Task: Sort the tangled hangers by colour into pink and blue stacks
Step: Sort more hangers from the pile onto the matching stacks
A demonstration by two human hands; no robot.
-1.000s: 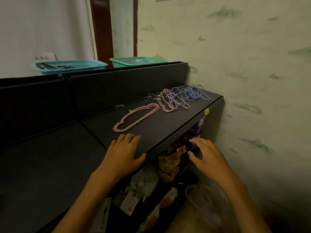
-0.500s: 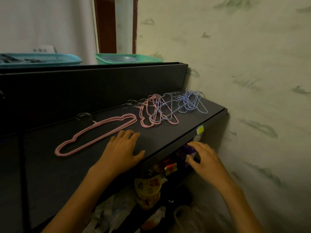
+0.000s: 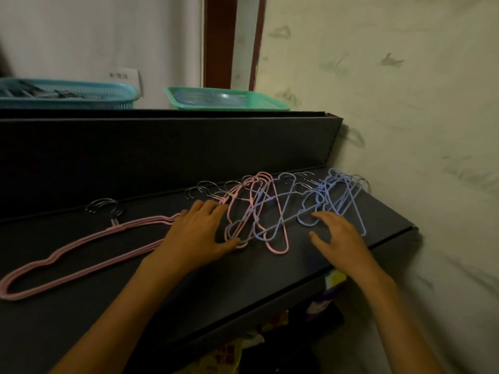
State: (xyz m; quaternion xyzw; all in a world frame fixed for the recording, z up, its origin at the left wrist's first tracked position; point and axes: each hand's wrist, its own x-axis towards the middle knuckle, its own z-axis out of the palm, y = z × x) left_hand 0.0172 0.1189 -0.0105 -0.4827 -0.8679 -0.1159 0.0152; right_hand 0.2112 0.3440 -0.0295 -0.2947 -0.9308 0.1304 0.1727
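Note:
A stack of pink hangers (image 3: 81,247) lies flat on the dark shelf (image 3: 189,287) at the left, metal hooks pointing back. A tangle of pink and blue hangers (image 3: 259,211) sits in the middle. A group of blue hangers (image 3: 340,195) lies at the right end by the wall. My left hand (image 3: 194,236) rests open, fingers spread, on the tangle's left edge and over the pink stack's right end. Open as well, my right hand (image 3: 340,238) hovers just in front of the blue hangers, its fingertips at their lower loops.
A tall dark back panel (image 3: 162,149) rises behind the shelf. On top stand a blue basket (image 3: 67,95) and a green basket (image 3: 224,99). A patterned wall (image 3: 405,130) closes the right side. Packaged goods (image 3: 324,300) sit below the shelf's front edge.
Both hands moved up from the shelf's front edge onto the shelf; the left now touches the tangle, the right reached the blue hangers. The view moved closer.

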